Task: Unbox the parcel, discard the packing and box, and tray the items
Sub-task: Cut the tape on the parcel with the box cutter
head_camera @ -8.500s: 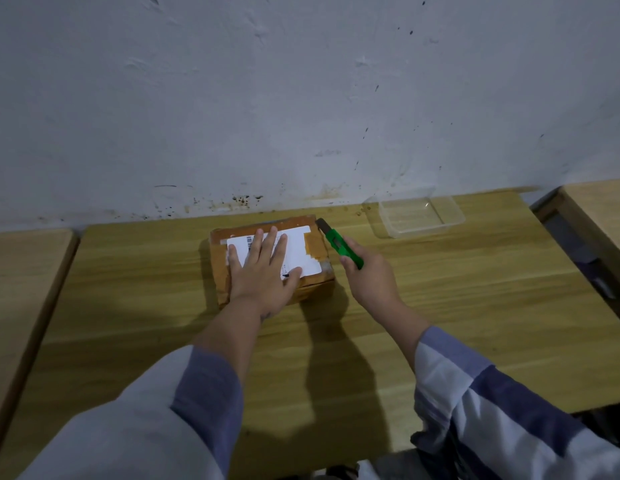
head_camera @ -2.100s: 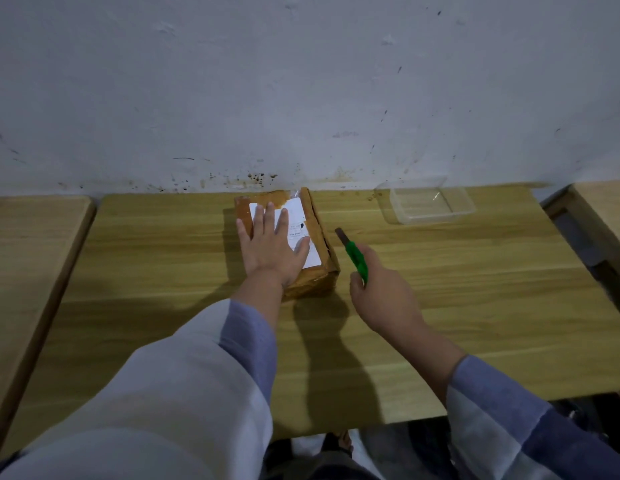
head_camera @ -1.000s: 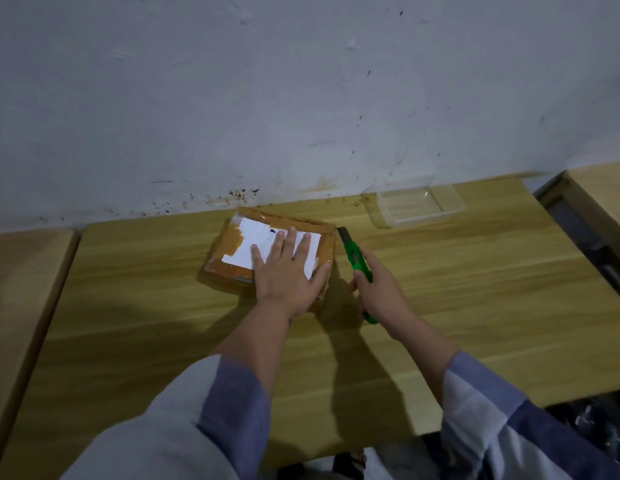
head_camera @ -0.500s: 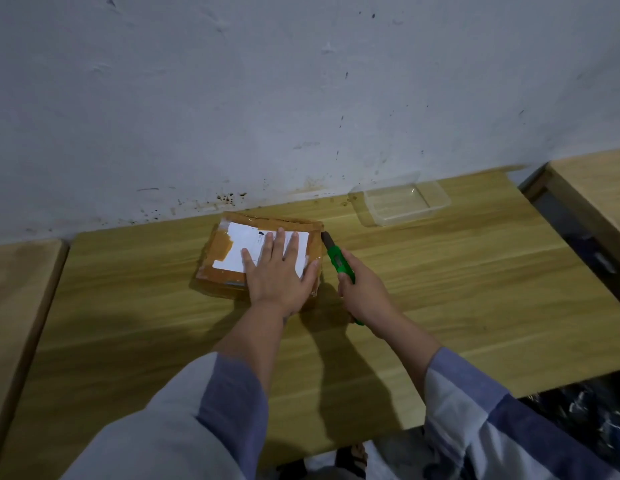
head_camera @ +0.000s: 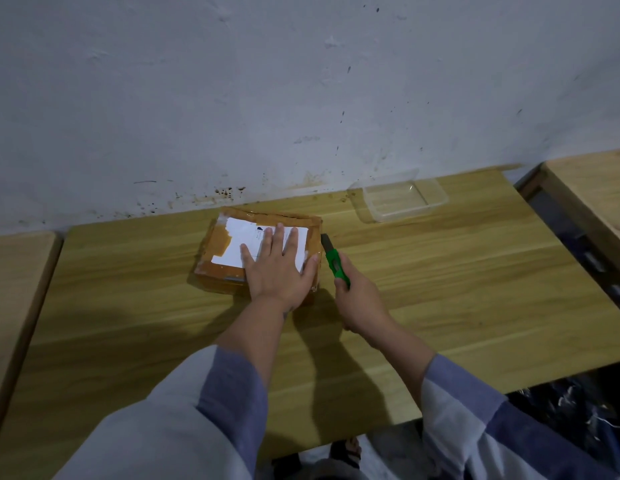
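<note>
A taped cardboard parcel (head_camera: 260, 251) lies flat on the wooden table (head_camera: 440, 289), toward its far edge and a little left of centre, its long axis running left to right with a white label on top. The left hand (head_camera: 279, 271) rests spread and flat on the parcel's right half, fingers pointing away, pinning it down without gripping. The right hand (head_camera: 358, 299) is curled tight around a green utility knife (head_camera: 334, 259), whose dark tip sits against the parcel's right end, near its far corner. That short right edge is the seam the next cut seems to depend on; it lies just beside the right hand, so a pull toward the near side looks likely. A clear plastic tray (head_camera: 405, 202) stands empty, well apart at the far right near the wall. The parcel looks still sealed.
</note>
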A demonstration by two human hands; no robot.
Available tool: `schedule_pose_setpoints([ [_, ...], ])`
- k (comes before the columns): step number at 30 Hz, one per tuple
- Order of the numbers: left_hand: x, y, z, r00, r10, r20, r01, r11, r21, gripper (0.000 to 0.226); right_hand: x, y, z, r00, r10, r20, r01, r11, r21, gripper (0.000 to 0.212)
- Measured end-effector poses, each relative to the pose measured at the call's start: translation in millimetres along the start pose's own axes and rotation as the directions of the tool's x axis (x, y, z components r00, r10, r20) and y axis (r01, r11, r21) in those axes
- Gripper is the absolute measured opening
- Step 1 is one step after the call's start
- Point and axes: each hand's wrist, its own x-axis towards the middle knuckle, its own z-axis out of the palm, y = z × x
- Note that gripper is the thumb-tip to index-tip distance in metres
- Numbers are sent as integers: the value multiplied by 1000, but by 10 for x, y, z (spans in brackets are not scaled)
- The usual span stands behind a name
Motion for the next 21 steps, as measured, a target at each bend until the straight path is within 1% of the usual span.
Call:
schedule_pose_setpoints([
  [3, -3, 12, -5, 1000, -4, 0, 4, 1000, 5, 69, -102, 46, 35, 1000, 14, -2, -14, 997, 76, 54],
  [6, -9, 11, -15, 1000, -7, 2, 7, 1000, 7, 69, -172, 54, 51, 1000, 18, 5, -18, 997, 78, 54],
  [9, -3, 16, -22, 1000, -6, 13, 6, 1000, 10, 69, -182, 49, 46, 1000, 25, 13, -27, 993, 116, 54],
  [14, -7, 14, -35, 1000, -7, 26, 7, 1000, 10, 69, -175, -9, -6, 999, 42, 26, -44, 996, 76, 55],
  [17, -11, 3, -37, 999, -7, 31, 7, 1000, 13, 69, -186, -52, -51, 994, 84, 66, -90, 991, 95, 54],
  [21, -5, -21, -24, 999, -6, 33, 6, 1000, 18, 70, -220, -71, -112, 985, 115, 126, -135, 976, 170, 53],
])
